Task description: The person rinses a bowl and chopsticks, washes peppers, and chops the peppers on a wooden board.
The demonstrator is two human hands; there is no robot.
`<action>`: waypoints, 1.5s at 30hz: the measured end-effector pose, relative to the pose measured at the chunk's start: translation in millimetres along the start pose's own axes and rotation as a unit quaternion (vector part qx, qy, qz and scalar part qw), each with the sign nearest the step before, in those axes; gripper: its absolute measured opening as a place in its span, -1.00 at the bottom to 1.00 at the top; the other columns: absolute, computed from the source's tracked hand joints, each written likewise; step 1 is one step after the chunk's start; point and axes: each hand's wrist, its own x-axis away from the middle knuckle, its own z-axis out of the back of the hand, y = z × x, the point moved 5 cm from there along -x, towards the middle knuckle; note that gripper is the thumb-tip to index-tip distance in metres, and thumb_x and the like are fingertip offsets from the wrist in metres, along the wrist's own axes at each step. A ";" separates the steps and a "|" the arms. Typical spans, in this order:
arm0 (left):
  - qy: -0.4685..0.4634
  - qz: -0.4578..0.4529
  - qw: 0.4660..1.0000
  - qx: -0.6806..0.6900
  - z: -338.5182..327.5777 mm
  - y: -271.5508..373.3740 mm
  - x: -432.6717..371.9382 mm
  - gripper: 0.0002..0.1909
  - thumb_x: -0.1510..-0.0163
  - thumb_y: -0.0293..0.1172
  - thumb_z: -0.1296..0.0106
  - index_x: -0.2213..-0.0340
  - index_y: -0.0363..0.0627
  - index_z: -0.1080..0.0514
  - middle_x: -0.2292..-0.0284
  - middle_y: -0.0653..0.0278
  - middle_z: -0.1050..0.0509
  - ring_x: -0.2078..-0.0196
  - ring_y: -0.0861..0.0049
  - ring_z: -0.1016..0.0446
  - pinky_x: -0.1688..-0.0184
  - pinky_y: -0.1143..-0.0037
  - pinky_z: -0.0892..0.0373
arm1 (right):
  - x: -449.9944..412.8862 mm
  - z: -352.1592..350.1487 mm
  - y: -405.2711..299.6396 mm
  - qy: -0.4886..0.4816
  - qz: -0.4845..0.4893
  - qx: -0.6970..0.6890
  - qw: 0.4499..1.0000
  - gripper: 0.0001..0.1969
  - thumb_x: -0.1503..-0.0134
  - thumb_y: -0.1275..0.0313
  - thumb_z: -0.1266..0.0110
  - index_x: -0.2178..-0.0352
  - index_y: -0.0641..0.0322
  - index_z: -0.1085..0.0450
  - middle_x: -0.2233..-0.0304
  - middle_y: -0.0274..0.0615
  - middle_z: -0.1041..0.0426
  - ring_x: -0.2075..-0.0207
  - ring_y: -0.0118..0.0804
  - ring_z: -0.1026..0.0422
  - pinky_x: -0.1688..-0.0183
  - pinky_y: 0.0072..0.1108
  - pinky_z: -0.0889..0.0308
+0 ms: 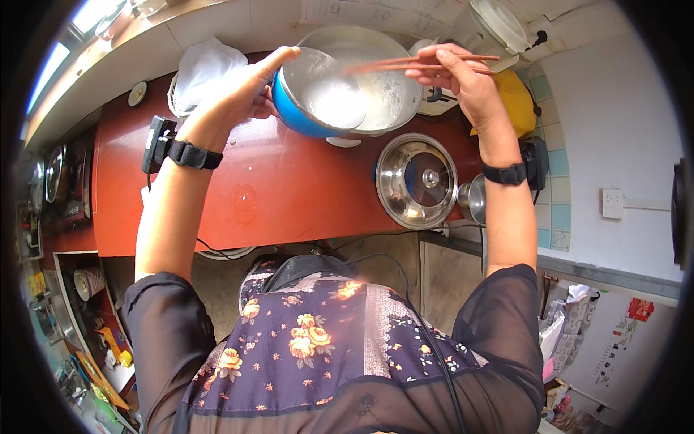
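Note:
My left hand (255,87) grips the rim of a blue bowl (310,126) with a pale metallic inside. The bowl is tilted, its mouth overlapping a large metal pot (391,103) on the counter. Glare whitens the bowl's lower inside, so its contents cannot be told. In my right hand (455,70) is a pair of reddish wooden chopsticks (390,65). Their blurred tips reach over the bowl's inner side. Whitish residue shows on the pot's inner wall.
A glass-and-steel lid (390,182) lies on the red counter (260,184), beside a small metal cup (477,198). A basket under a white plastic bag (209,68) stands behind my left hand. A yellow bag (509,103) is at the right wall. A cooktop (65,179) is far left.

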 end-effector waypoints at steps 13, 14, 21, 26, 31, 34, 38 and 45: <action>0.037 -0.154 0.984 0.086 -17.0 -0.1 -36.5 -0.33 -0.01 0.15 -0.09 0.10 -0.25 -0.38 0.26 0.20 -0.48 0.36 0.53 -0.52 0.32 0.58 -0.53 | 9.2 18.5 25.1 0.059 -0.030 -0.040 0.997 -0.70 -0.26 0.32 0.11 0.23 0.38 -0.44 0.28 -0.02 -0.52 0.23 -0.18 -0.56 0.17 -0.55 -0.48; 0.049 -0.167 0.980 0.095 -18.9 -6.3 -36.6 -0.32 -0.05 0.06 -0.10 -0.06 -0.16 -0.28 0.07 0.13 -0.38 0.14 0.43 -0.46 0.22 0.52 -0.53 | 12.4 11.7 25.0 0.033 -0.045 -0.048 0.997 -0.70 -0.26 0.32 0.11 0.23 0.38 -0.44 0.28 -0.03 -0.52 0.24 -0.17 -0.56 0.17 -0.55 -0.48; 0.077 -0.199 0.967 0.139 -37.7 -13.6 -35.6 -0.32 -0.01 -0.04 -0.21 -0.09 -0.01 -0.26 0.04 0.14 -0.34 -0.02 0.38 -0.36 0.11 0.43 -0.47 | 17.5 9.4 25.8 0.050 -0.033 -0.026 0.998 -0.72 -0.27 0.35 0.12 0.23 0.39 -0.43 0.26 -0.06 -0.51 0.23 -0.18 -0.55 0.16 -0.50 -0.48; 0.109 -0.227 0.954 0.164 -41.7 -19.4 -39.7 -0.27 0.01 -0.15 -0.25 -0.14 -0.02 -0.20 0.07 0.21 -0.36 0.00 0.45 -0.38 0.07 0.43 -0.43 | 20.4 0.7 27.6 0.084 -0.007 -0.012 0.996 -0.71 -0.28 0.34 0.13 0.21 0.39 -0.42 0.25 -0.06 -0.51 0.21 -0.18 -0.55 0.14 -0.51 -0.47; 0.130 -0.238 0.948 0.166 -39.9 -21.5 -44.9 -0.26 0.02 -0.18 -0.27 -0.15 -0.03 -0.19 0.09 0.23 -0.36 0.02 0.46 -0.38 0.08 0.44 -0.43 | 26.4 -9.2 31.9 0.084 -0.040 -0.037 0.995 -0.71 -0.29 0.34 0.14 0.22 0.38 -0.42 0.24 -0.05 -0.50 0.18 -0.18 -0.54 0.10 -0.51 -0.46; 0.134 -0.246 0.946 0.161 -37.5 -20.9 -45.6 -0.25 0.02 -0.18 -0.27 -0.15 -0.03 -0.19 0.11 0.24 -0.35 0.03 0.47 -0.39 0.10 0.45 -0.43 | 31.7 -20.8 35.5 0.067 -0.052 -0.064 0.994 -0.71 -0.29 0.34 0.15 0.20 0.38 -0.40 0.21 -0.05 -0.49 0.17 -0.16 -0.54 0.10 -0.49 -0.46; 0.135 -0.247 0.946 0.163 -42.0 -20.5 -49.6 -0.25 0.02 -0.19 -0.28 -0.14 -0.04 -0.19 0.11 0.25 -0.35 0.04 0.48 -0.39 0.10 0.45 -0.43 | 35.8 -17.9 44.5 0.076 -0.050 -0.074 0.993 -0.71 -0.29 0.34 0.15 0.17 0.38 -0.38 0.20 -0.05 -0.49 0.17 -0.17 -0.54 0.09 -0.49 -0.46; 0.099 -0.236 0.950 0.181 -42.3 -18.2 -47.9 -0.26 0.00 -0.18 -0.25 -0.14 -0.07 -0.18 0.12 0.26 -0.35 0.02 0.46 -0.39 0.10 0.44 -0.44 | 30.7 -11.8 42.0 0.092 -0.029 -0.041 0.994 -0.71 -0.29 0.33 0.13 0.18 0.38 -0.39 0.20 -0.04 -0.49 0.17 -0.19 -0.53 0.13 -0.52 -0.46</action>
